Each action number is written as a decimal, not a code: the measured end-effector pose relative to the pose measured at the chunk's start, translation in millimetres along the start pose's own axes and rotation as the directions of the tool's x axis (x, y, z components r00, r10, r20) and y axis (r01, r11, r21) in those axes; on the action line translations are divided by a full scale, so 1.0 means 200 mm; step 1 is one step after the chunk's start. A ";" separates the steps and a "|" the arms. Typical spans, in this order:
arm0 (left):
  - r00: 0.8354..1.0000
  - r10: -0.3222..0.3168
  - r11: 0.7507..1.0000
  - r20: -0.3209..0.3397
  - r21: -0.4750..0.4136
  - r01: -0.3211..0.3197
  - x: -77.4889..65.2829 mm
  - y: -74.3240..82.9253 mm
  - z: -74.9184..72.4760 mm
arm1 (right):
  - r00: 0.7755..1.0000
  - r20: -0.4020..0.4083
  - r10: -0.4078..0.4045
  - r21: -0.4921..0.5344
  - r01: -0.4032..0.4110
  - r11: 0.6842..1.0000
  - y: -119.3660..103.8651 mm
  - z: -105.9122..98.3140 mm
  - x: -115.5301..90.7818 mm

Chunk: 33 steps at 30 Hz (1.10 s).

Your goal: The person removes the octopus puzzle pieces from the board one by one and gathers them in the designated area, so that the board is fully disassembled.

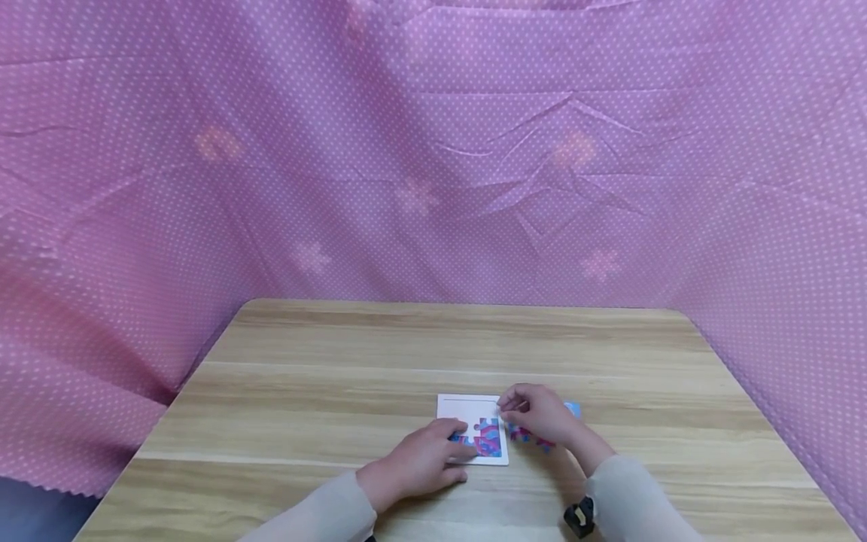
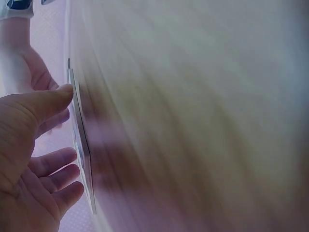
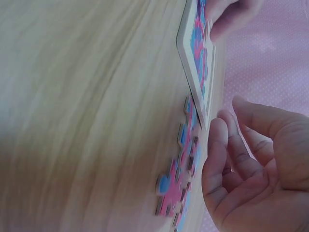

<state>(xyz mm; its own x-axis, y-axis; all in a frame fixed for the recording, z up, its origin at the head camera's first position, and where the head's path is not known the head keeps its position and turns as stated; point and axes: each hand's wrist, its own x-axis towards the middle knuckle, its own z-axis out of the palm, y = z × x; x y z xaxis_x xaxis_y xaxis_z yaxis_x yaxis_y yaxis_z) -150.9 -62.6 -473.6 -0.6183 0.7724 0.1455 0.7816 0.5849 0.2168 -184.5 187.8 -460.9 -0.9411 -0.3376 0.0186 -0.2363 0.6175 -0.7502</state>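
A white-framed jigsaw board (image 1: 463, 407) lies on the table, with joined pink and blue puzzle pieces (image 1: 489, 440) in its lower part. My left hand (image 1: 425, 456) rests on the board's left side, its fingers extended over the pieces; the left wrist view shows the thumb at the board's edge. Over the board's right edge hovers my right hand (image 1: 539, 415), fingers loosely bent. In the right wrist view, no piece shows between its thumb and fingers. Loose puzzle pieces (image 3: 172, 191) lie to the right of the board, partly hidden under the right hand in the head view.
The wooden table (image 1: 305, 391) extends around the board on all sides. A pink dotted curtain (image 1: 420, 188) hangs behind the table and along its sides. A dark band (image 1: 579, 516) sits at the right sleeve's cuff.
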 end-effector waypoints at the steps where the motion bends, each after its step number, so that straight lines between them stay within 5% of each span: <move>1: 1.000 0.008 1.000 -0.004 0.005 -0.008 0.01 0.00 0.00 | 1.000 0.008 -0.010 -0.001 0.010 1.000 0.00 0.01 0.01; 33: 0.999 -0.003 1.000 0.048 0.020 0.002 0.05 0.00 0.00 | 0.997 0.076 -0.021 -0.008 0.022 1.000 -0.01 0.06 0.10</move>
<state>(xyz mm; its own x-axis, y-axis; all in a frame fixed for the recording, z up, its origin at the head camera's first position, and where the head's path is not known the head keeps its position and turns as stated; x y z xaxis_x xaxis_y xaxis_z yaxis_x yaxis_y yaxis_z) -157.1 -53.8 -471.9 -0.6163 0.7813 0.0987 0.7815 0.5915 0.1982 -200.0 171.7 -466.9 -0.9147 -0.4038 -0.0163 -0.2585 0.6155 -0.7445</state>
